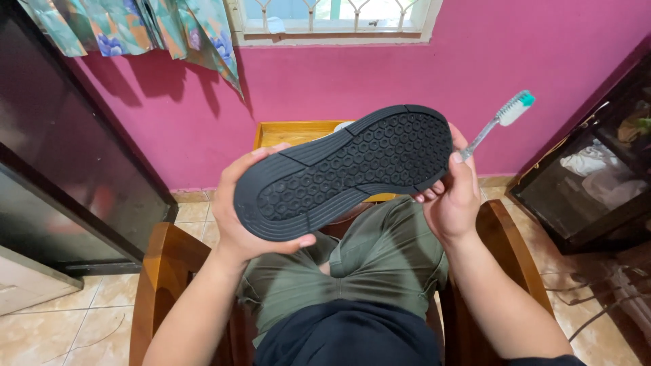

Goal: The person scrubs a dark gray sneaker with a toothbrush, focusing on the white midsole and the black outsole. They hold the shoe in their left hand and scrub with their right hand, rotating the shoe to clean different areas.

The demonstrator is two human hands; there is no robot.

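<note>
I have the shoe (342,173) up in front of me over my lap, sole turned to the camera, heel end at my left, toe end at my right. My left hand (237,217) wraps the heel end, thumb curled under the lower edge and fingers closed over the top, so it grips firmly. My right hand (451,200) steadies the toe end with its fingertips while also pinching a toothbrush (498,122) by the handle; the bristles point up and away, well clear of the sole. The sole's hexagon tread looks dry and dark, with no foam or wet streaks I can see, so I judge scrubbing has hardly begun: the brush is in hand, the sole exposed, the brushing itself left. I sit in a wooden chair (159,271) facing a pink wall (339,74).
</note>
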